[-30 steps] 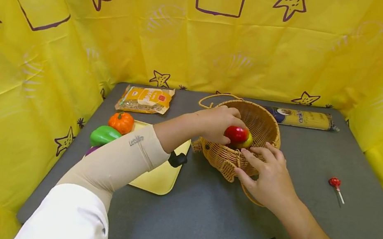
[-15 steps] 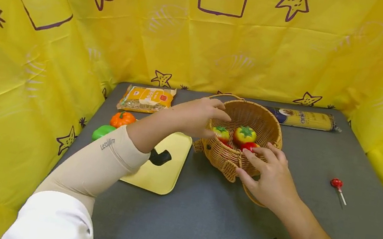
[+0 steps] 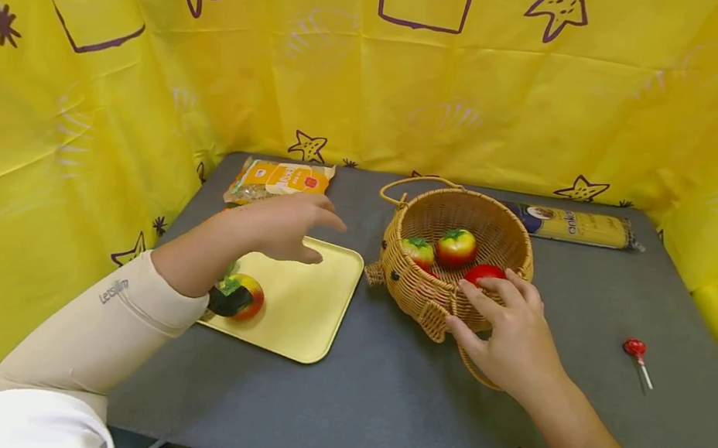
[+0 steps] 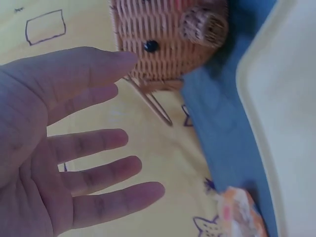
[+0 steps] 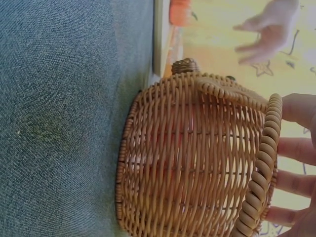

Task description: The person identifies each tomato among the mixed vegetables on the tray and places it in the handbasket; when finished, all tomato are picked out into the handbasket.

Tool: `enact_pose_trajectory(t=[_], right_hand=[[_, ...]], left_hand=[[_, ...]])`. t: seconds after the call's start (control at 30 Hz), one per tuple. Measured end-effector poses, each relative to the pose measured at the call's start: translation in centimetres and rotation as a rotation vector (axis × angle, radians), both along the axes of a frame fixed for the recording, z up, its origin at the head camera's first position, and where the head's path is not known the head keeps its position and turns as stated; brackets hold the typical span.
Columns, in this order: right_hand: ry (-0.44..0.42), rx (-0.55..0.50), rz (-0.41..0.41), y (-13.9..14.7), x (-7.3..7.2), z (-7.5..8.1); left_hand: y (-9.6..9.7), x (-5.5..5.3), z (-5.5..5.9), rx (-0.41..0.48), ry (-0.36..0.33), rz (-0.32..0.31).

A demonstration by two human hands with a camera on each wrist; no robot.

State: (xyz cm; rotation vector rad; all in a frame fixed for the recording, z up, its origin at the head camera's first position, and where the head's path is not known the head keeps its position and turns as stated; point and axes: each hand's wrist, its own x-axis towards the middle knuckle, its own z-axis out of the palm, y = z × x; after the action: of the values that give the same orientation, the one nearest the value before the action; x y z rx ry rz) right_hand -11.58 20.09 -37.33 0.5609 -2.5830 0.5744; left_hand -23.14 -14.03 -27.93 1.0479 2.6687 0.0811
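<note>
A wicker basket (image 3: pixel 419 288) shaped like an animal stands on the table, with several red-and-yellow toy fruits (image 3: pixel 456 248) with green tops inside. My right hand (image 3: pixel 507 330) rests on its near right rim, fingers spread; in the right wrist view, fingertips are partly hidden behind the basket's coiled handle (image 5: pixel 261 168). My left hand (image 3: pixel 288 227) hovers over the far part of the yellow tray (image 3: pixel 299 309), holding nothing; the left wrist view shows its fingers apart and fairly straight. Another toy fruit (image 3: pixel 251 299) lies on the tray, partly covered by the wrist strap.
An orange food packet (image 3: pixel 281 179) lies at the back left, partly behind the left hand. A long yellow-and-blue packet (image 3: pixel 573 225) lies behind the basket. At right is a red lollipop (image 3: pixel 636 352). Yellow printed cloth (image 3: pixel 392 104) encloses the table's back and sides.
My left hand has let go of a toy fruit in the basket and moved left over the tray. The fruits inside shifted. My right hand stays at the rim.
</note>
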Motion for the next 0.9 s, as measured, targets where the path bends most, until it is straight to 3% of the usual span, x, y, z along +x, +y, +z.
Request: enact_pose_trajectory(t=[0.3,0.6,0.9], right_hand=[[-0.002,0.008,-0.002,0.0,-0.1,-0.2],[-0.003,0.006,0.0,0.2,-0.1,-0.1],[-0.018,0.012,-0.007,0.0,0.0,0.1]], left_hand=[[-5.0,1.7,-2.1,-0.067,-0.136,0.141],[-7.8,3.1,-4.3,-0.12,-0.286,0.247],[-8.7,3.5,-5.9,-0.104,-0.215,0.193]])
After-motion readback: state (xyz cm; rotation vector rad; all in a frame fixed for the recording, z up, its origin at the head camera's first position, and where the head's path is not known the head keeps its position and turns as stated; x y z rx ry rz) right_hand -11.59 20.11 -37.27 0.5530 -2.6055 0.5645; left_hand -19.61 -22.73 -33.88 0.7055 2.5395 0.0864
